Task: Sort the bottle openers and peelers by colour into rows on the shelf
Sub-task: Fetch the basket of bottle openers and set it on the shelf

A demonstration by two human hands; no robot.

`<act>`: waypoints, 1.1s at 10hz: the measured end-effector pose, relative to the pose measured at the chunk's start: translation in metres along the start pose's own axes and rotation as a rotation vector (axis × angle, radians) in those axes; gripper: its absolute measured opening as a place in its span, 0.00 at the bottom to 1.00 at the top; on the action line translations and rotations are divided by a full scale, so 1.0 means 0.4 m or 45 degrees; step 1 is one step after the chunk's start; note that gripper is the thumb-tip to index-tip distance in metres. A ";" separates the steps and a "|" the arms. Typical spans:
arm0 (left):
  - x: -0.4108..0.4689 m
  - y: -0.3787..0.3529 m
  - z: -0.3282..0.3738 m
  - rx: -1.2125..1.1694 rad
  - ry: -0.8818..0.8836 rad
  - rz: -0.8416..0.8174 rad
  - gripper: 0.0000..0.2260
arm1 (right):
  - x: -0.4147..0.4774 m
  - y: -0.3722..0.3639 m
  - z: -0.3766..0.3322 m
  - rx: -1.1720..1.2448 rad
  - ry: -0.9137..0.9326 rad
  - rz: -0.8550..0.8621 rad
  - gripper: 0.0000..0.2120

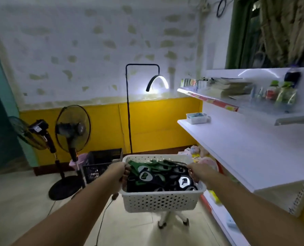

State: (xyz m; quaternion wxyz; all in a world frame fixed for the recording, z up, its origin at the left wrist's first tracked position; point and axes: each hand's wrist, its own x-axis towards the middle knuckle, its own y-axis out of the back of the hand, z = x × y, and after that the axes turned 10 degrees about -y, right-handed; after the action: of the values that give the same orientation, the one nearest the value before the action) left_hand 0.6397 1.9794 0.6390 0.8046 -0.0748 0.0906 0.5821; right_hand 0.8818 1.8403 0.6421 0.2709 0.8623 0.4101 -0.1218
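Note:
A white perforated basket (158, 201) sits in front of me at waist height, full of green and black bottle openers and peelers (161, 176). My left hand (120, 172) grips the basket's left rim. My right hand (196, 172) grips its right rim. To the right runs a wide white shelf (236, 148), bare along most of its length. The tools lie tangled, so single pieces are hard to tell apart.
A small white tub (197, 118) stands at the shelf's far end. An upper shelf (245, 103) holds bottles and packets. Two standing fans (71, 134), a black crate (101, 164) and a floor lamp (129, 107) stand to the left. Under the basket are white stool legs (172, 221).

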 end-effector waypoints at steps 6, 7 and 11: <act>0.880 -0.075 0.196 0.193 0.003 -0.013 0.17 | 0.777 -0.181 -0.430 0.061 -0.051 -0.042 0.16; 1.042 -0.093 0.210 0.192 0.052 -0.078 0.16 | 0.901 -0.210 -0.486 -0.017 -0.079 0.012 0.15; 1.647 -0.454 0.200 0.413 0.042 -0.558 0.13 | 1.272 -0.159 -0.470 0.344 -0.392 0.447 0.05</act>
State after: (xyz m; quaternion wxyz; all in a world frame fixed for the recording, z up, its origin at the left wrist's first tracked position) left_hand 1.0184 2.5494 0.5662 0.9113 0.0277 0.1774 0.3706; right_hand 1.1531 2.3060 0.5536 0.2295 0.9199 0.1884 -0.2564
